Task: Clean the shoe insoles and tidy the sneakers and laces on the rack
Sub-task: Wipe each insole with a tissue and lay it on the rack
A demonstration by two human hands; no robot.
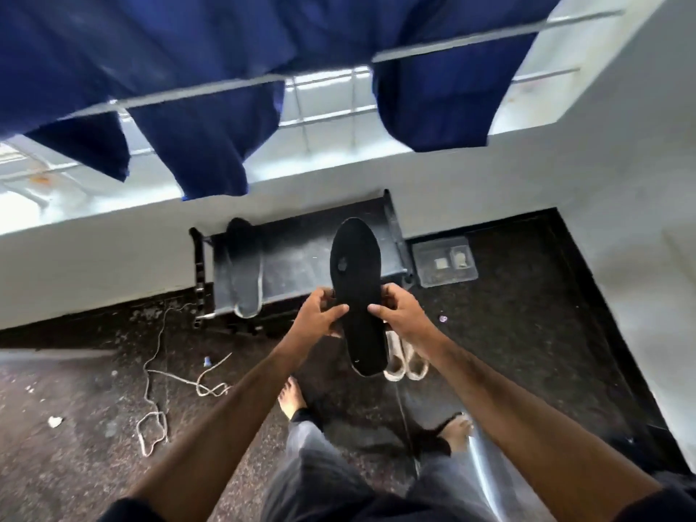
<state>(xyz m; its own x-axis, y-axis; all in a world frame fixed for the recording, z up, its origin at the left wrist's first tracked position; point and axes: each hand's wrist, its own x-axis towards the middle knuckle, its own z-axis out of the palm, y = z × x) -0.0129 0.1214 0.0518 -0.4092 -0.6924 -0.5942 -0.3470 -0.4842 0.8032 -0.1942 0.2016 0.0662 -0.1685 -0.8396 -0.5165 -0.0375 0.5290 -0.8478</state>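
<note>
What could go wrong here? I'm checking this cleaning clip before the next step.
1. The laces trail loose on the floor beside the bare feet, so they could trip the person.
2. Both hands, left and right, pinch only the edges of the insole, so it may slip.
3. The other insole overhangs the rack and might slide off.

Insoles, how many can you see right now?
2. One black insole is held up in both hands, left hand and right hand. A second insole lies on the rack. Others may be hidden.
</note>
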